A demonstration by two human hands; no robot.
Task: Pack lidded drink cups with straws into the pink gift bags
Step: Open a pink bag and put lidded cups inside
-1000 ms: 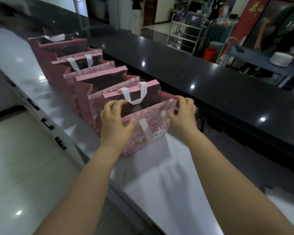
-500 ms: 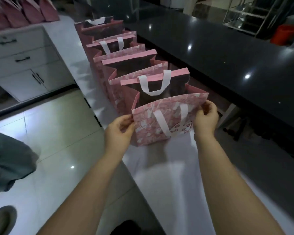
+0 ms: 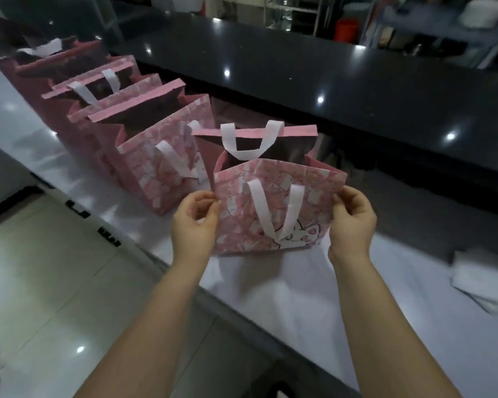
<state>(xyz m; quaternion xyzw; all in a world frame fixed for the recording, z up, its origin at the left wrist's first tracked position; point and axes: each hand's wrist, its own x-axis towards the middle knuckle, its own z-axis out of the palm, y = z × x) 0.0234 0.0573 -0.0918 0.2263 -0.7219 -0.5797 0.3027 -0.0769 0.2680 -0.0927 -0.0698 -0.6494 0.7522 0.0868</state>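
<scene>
Head view: nearest pink gift bag (image 3: 276,202) upright on counter (image 3: 285,297).
Left hand (image 3: 196,225): pinching left edge.
Right hand (image 3: 352,225): pinching right edge.

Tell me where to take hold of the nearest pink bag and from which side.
Pinch the nearest bag at its two upper side edges, one hand from each side, as the left hand and right hand do now. It stands upright and open with thin walls, and its front handle lies flopped down the front, so gripping from above looks less handy.
</scene>
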